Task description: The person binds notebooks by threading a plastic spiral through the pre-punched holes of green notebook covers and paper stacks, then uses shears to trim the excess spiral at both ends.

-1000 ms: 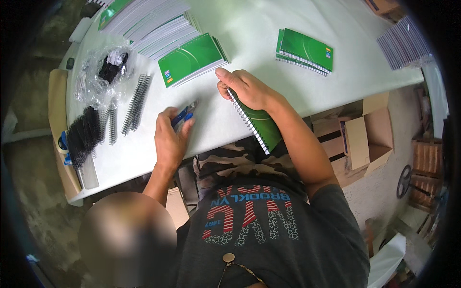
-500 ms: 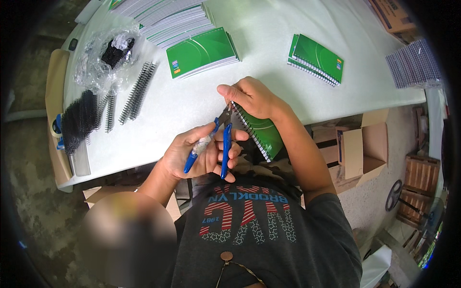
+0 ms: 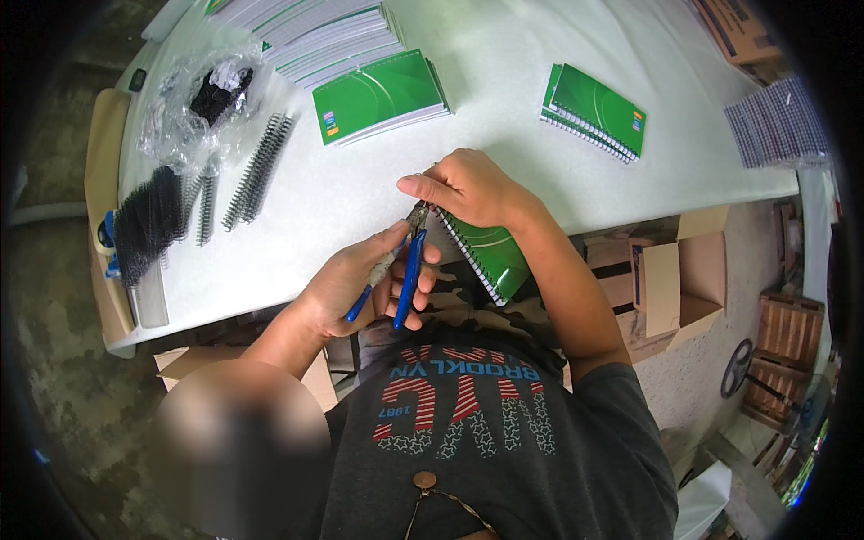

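My left hand (image 3: 360, 279) grips a pair of blue-handled pliers (image 3: 410, 281), one handle wrapped in something pale. Their jaws meet the upper end of a spiral notebook's black wire coil, just under my right hand (image 3: 472, 187). That hand is closed over the top of the green spiral notebook (image 3: 493, 256), which slants down toward my lap with its coil on the left side. Fingers and thumb hide the exact spot where jaws and wire touch.
Green-covered pads (image 3: 382, 99) are stacked at the table's far middle, with two finished-looking spiral notebooks (image 3: 596, 112) to the right. Black coils (image 3: 259, 171) and a clear plastic bag (image 3: 202, 108) lie left. A wrapped bundle (image 3: 776, 121) sits far right; an open carton (image 3: 679, 279) stands below.
The plier handles have come closer together as my left fingers curled in. My right hand has shifted slightly left and down over the notebook's top.
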Demonstrator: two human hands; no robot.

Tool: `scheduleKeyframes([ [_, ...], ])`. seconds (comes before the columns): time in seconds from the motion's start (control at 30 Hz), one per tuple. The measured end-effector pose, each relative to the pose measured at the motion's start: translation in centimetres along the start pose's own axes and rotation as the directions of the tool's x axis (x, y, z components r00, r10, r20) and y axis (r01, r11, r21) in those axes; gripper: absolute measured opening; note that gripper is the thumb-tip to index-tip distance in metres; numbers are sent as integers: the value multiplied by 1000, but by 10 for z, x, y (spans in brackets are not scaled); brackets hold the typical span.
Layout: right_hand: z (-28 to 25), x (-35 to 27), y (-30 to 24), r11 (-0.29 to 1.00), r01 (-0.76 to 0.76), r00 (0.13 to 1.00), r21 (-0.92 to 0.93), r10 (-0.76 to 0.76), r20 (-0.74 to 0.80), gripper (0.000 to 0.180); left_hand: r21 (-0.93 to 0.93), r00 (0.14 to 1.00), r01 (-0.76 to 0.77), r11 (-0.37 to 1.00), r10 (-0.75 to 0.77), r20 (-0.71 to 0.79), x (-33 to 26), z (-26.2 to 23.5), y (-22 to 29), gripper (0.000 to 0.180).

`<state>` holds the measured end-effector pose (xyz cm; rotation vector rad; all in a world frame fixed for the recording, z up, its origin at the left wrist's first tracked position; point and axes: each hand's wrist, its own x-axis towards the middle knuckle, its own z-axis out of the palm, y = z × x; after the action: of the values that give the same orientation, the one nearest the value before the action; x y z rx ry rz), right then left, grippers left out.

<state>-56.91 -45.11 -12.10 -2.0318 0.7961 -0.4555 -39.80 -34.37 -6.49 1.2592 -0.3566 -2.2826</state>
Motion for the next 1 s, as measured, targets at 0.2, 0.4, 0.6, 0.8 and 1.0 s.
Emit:
scheduleKeyframes([
  [0.2,3,0,1,998,59,998,35,-58,-22,65,132,989,-43,990,23,149,8,-23,-3,52],
  [0.4,5,1,16,982,-18,1000,186,20,-7,68,176,992,-17,984,-5,126,8,-17,2,58],
  [0.6,6,1,14,976,32,999,218,-23,-41,70,71,922,94,993,-114,371,10,-39,9,60],
  [0.8,1,0,11,990,-10,1000,143,6,29,69,82,929,102,991,-125,347,10,-36,16,57],
  [1.0,9,1,13,987,25,1000,160,-22,-18,63,967,952,-3,256,297,-75,-4,-6,18,42],
])
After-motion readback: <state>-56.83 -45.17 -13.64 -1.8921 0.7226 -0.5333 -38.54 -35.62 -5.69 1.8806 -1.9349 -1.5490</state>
